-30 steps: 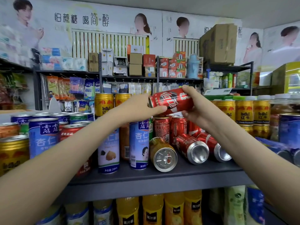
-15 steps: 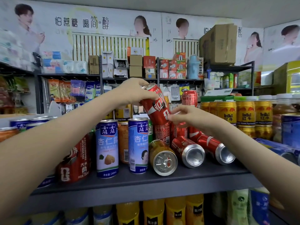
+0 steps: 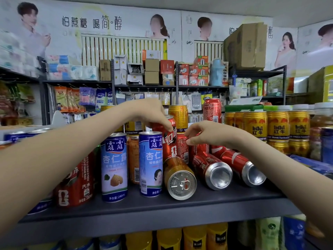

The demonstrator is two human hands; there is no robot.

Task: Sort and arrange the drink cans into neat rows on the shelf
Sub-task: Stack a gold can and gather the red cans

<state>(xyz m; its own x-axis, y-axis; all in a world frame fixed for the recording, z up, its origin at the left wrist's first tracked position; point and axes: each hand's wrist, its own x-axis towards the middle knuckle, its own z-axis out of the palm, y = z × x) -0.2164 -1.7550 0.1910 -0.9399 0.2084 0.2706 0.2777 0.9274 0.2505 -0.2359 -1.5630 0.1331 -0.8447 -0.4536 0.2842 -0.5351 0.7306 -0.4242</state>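
Note:
My left hand [image 3: 151,114] grips the top of a red cola can [image 3: 169,139], which stands nearly upright in the middle of the grey shelf [image 3: 162,208] behind a blue almond-drink can [image 3: 151,163]. My right hand [image 3: 207,133] hovers just right of that cola can with curled fingers and holds nothing. A gold can [image 3: 180,179] lies on its side at the front. Two red cola cans [image 3: 212,170] [image 3: 246,170] lie beside it, ends toward me. A second blue almond-drink can [image 3: 114,166] stands further left.
Gold Red Bull cans [image 3: 277,127] stand stacked at the right. A red can [image 3: 75,183] stands under my left forearm. Further gold and red cans [image 3: 212,110] stand at the back. Yellow juice bottles [image 3: 194,237] fill the shelf below. Boxes and packets crowd the far shelves.
My left hand has turned the red cola can from lying across to nearly upright and lowered it onto the shelf. My right hand has let go of it and drawn slightly right.

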